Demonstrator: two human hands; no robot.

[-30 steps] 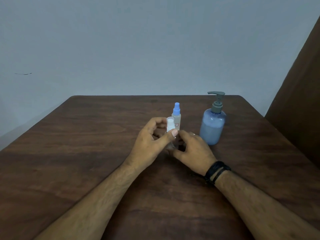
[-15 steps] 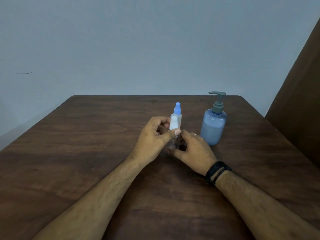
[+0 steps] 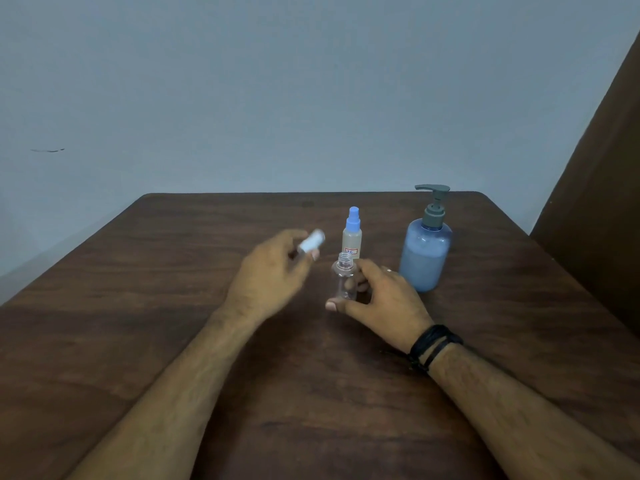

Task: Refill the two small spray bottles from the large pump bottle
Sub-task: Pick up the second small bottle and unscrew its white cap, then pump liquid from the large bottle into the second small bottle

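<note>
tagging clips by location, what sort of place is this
Probably a plain indoor room, maybe a home or a recording setup: a dark wooden table against a bare grey wall, holding only bottles such as the blue pump bottle.

bare forearms, black wristbands (image 3: 434,346) on right wrist

Wall (image 3: 311,81): plain, pale blue-grey, unbroken across the whole back of the view.
Mark (image 3: 48,150): 1 thin dark streak on the wall, far left, roughly level.
Table (image 3: 138,323): dark brown wood with visible grain; its far edge meets the wall, and the 2 far corners are rounded.
Panel (image 3: 602,202): dark brown slanted surface at the right edge, rising beside the table; what it is cannot be told.
Light: dim and even, with soft shadows on the tabletop.
</note>
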